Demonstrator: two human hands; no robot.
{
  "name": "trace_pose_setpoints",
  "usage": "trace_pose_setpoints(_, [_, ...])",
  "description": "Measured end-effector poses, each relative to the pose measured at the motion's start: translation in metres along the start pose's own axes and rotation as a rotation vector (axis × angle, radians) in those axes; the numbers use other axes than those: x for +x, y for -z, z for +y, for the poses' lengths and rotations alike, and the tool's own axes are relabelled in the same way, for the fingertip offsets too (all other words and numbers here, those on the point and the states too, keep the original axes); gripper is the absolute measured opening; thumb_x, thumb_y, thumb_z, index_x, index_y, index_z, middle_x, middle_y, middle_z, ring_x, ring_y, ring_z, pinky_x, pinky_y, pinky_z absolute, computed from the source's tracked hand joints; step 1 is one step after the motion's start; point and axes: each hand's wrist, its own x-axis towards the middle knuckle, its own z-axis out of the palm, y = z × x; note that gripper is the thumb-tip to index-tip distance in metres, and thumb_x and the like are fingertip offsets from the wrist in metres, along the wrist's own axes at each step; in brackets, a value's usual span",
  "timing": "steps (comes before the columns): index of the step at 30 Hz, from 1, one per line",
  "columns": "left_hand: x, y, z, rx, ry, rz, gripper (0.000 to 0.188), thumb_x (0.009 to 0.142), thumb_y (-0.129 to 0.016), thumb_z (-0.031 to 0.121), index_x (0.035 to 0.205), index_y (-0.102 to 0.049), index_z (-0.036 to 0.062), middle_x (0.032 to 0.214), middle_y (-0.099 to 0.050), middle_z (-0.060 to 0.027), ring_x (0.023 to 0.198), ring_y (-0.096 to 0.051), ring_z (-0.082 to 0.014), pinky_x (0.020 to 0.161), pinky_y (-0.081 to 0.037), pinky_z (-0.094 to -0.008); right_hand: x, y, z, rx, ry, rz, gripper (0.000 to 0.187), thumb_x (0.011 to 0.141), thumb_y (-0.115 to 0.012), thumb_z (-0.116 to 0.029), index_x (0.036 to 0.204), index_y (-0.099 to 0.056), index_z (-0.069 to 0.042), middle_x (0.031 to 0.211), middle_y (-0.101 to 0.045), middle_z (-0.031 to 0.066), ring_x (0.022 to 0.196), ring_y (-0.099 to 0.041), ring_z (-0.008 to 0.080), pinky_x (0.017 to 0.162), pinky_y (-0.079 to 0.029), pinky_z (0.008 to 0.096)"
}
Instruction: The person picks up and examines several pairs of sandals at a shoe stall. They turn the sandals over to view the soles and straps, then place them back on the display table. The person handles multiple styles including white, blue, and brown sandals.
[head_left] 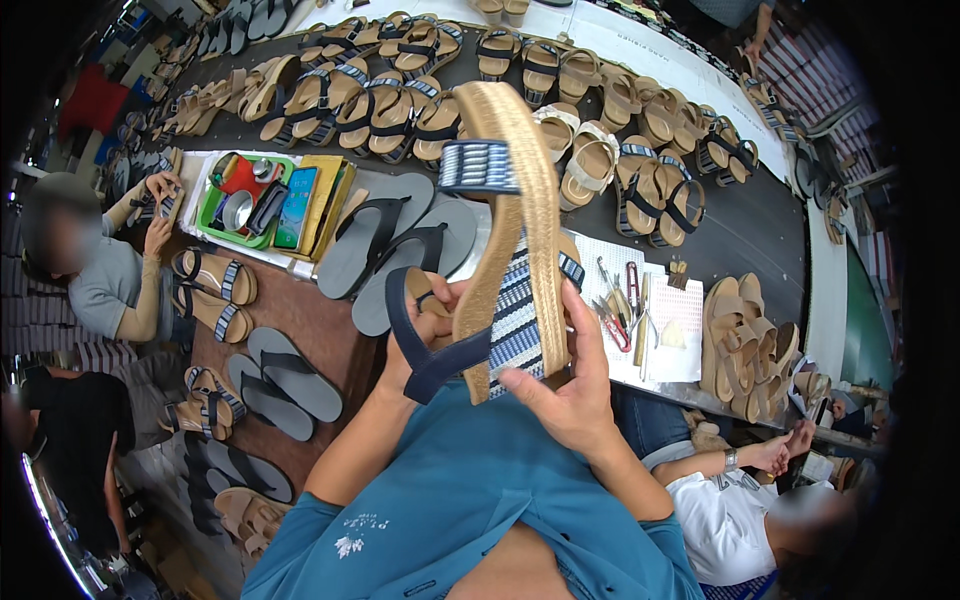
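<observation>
In front of my chest I hold a wedge sandal (515, 290) turned on its side. It has a braided straw-coloured sole edge, a blue-and-white striped wedge and toe strap, and a navy ankle strap. My left hand (430, 315) is closed round it by the ankle strap, its fingers partly hidden. My right hand (575, 385) grips the heel end, with the thumb pressed on the striped wedge. Behind it show parts of what looks like a second sandal, including a striped strap (571, 268); how that one is held is hidden.
Rows of sandals (400, 110) cover the dark table ahead. Grey flip-flops (375, 235) lie left, beside a green tray (215, 205) of small items and a phone (296, 207). Pliers and other tools (625, 305) rest on paper at right. Co-workers sit on both sides.
</observation>
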Motion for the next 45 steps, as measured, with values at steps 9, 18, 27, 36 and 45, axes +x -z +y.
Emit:
trace_pose_setpoints(9, [-0.017, -0.063, 0.028, 0.801, -0.486, -0.524, 0.058, 0.097, -0.055, 0.027, 0.142, -0.039, -0.0052, 0.142, -0.047, -0.0249, 0.128, -0.049, -0.0332, 0.107, -0.038, -0.0393, 0.003, 0.018, 0.013, 1.046, -0.484, -0.098, 0.067, 0.089, -0.061, -0.045, 0.138, -0.045, -0.002, 0.133, -0.054, 0.016, 0.124, -0.053, 0.0275, 0.102, -0.044, 0.0422])
trace_pose_setpoints(18, [-0.018, -0.054, 0.022, 0.709, -0.628, -0.38, 0.028, 0.088, -0.049, -0.002, 0.114, -0.059, -0.006, 0.111, -0.067, -0.0253, 0.103, -0.065, -0.0309, 0.09, -0.052, -0.0383, 0.005, 0.023, 0.023, 1.398, -0.495, -0.235, 0.1, 0.085, -0.053, -0.07, 0.154, -0.019, -0.005, 0.152, -0.027, 0.0292, 0.137, -0.039, 0.0395, 0.103, -0.043, 0.0536])
trace_pose_setpoints(27, [-0.021, -0.051, 0.018, 0.638, -0.586, -0.364, 0.026, 0.088, -0.052, -0.004, 0.113, -0.06, -0.0058, 0.111, -0.068, -0.0231, 0.1, -0.066, -0.0263, 0.089, -0.053, -0.0352, 0.004, 0.018, 0.024, 1.547, -0.473, -0.271, 0.098, 0.086, -0.058, -0.063, 0.153, -0.018, -0.003, 0.152, -0.024, 0.0313, 0.133, -0.043, 0.0434, 0.101, -0.047, 0.0557])
trace_pose_setpoints(36, [-0.018, -0.047, 0.019, 0.807, -0.443, -0.239, 0.052, 0.086, -0.068, 0.013, 0.133, -0.052, -0.0007, 0.14, -0.047, -0.0194, 0.122, -0.053, -0.0264, 0.097, -0.046, -0.0356, -0.004, 0.025, 0.037, 1.231, -0.371, -0.176, 0.045, 0.099, -0.052, -0.015, 0.142, -0.043, -0.002, 0.138, -0.053, 0.0109, 0.124, -0.055, 0.0224, 0.107, -0.043, 0.0393])
trace_pose_setpoints(45, [-0.015, -0.049, 0.008, 0.456, -0.109, -0.247, 0.1, 0.084, -0.073, 0.028, 0.156, -0.008, 0.0034, 0.156, -0.02, -0.0169, 0.144, -0.026, -0.0274, 0.112, -0.033, -0.0396, 0.013, 0.014, -0.022, 0.565, -0.471, -0.219, 0.064, 0.094, -0.06, -0.03, 0.143, -0.035, 0.003, 0.133, -0.051, 0.0144, 0.122, -0.05, 0.023, 0.105, -0.039, 0.036])
